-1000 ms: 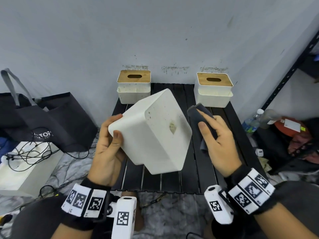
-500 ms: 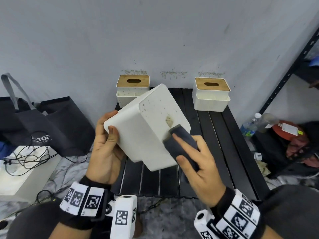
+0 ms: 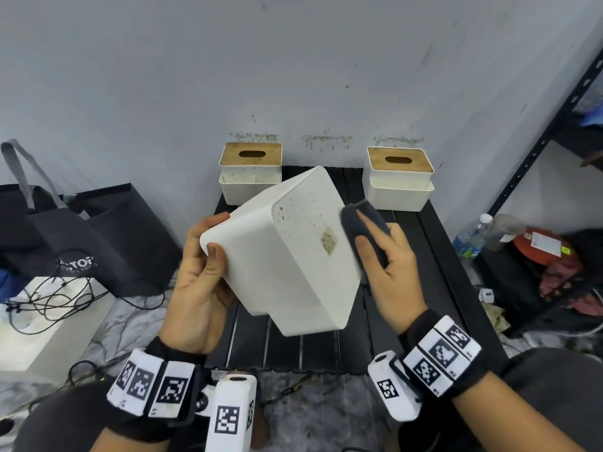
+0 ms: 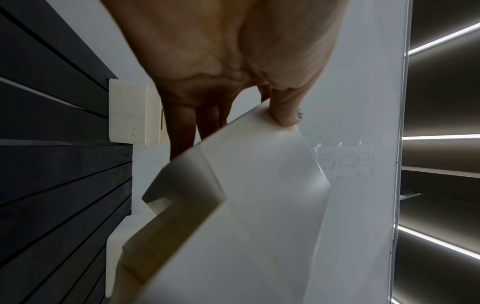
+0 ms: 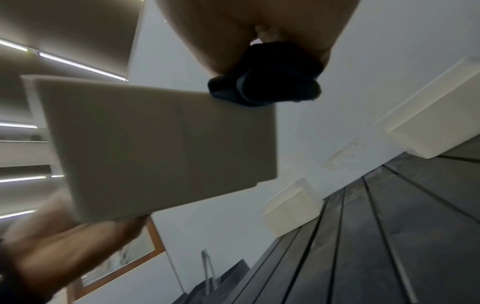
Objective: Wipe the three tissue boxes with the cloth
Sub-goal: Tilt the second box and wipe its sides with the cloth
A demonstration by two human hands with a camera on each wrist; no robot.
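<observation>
My left hand [image 3: 202, 265] grips a white tissue box [image 3: 287, 256] tilted in the air above the black slatted table [image 3: 437, 256], thumb on its near corner. A brownish stain [image 3: 329, 241] marks its upturned face. My right hand [image 3: 385, 256] holds a folded dark cloth [image 3: 362, 223] against the box's right upper edge. In the left wrist view the box [image 4: 246, 205] fills the middle, thumb on its edge. The right wrist view shows the cloth [image 5: 265, 82] touching the box [image 5: 161, 148] corner. Two more white tissue boxes with wooden lids stand at the back, one left [image 3: 250, 171], one right [image 3: 398, 177].
Dark tote bags [image 3: 81, 230] and a white box with tangled cables [image 3: 49, 308] lie left of the table. A water bottle [image 3: 471, 236], a black shelf frame [image 3: 538, 132] and clutter stand to the right. The grey wall rises right behind the table.
My right hand slid the cloth from the box's lower right part up along its face to the upper right edge. The left hand kept holding the box, tilting it slightly.
</observation>
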